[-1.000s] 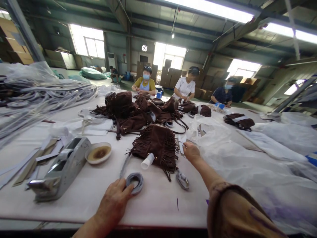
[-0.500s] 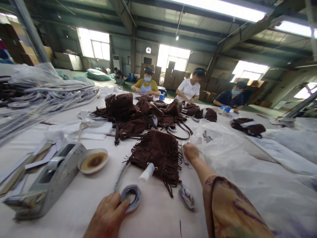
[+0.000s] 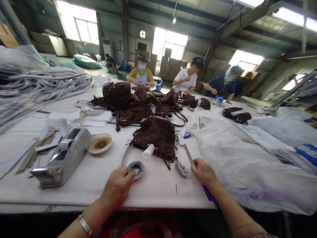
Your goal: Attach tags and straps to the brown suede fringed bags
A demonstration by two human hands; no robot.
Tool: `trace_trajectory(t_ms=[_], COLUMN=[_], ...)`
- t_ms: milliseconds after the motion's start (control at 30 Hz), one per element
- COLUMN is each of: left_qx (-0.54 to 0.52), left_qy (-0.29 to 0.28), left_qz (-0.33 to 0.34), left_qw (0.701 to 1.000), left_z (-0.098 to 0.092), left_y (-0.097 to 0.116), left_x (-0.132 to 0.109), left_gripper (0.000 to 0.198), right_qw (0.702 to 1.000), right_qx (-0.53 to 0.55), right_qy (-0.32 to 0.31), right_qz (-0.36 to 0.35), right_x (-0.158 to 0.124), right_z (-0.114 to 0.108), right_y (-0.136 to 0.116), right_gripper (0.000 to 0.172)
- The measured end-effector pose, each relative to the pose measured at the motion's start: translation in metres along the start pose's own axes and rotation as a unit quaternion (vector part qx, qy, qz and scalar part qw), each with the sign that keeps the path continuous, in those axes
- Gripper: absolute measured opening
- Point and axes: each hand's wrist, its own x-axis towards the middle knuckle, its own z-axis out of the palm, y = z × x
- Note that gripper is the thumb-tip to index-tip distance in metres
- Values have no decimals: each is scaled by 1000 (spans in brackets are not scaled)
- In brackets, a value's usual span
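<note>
Near front edge of table (image 3: 156, 195): left hand (image 3: 118, 185) holding wrapped coil (image 3: 140, 172), right hand (image 3: 204, 172) gripping flat strip (image 3: 188, 153). Fringed bag (image 3: 156, 136) farther in.

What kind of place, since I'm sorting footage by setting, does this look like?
Probably a factory or workshop handling bags: brown bags lie heaped on a large table, a tape dispenser stands on it, and people work along its far side.

2 own hands (image 3: 118, 186); 1 grey tape dispenser (image 3: 64, 159); 1 dish (image 3: 97, 152); 1 clock (image 3: 142, 33)
</note>
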Motion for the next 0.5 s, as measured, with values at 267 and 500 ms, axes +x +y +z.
trace_trajectory(t_ms=[267,500], left_qx=[9,7], left_qy=[-12,-24], left_qz=[-13,-12], left_qw=[1000,1000], left_z=[-6,-8], left_y=[6,8], left_x=[-1,-3], left_gripper=[17,17], right_qw=[996,994], right_qx=[-13,-1], right_qy=[-41,-28], right_qz=[83,104], right_x=[50,44], right_z=[3,9], right_y=[-36,-26], right_gripper=[29,35])
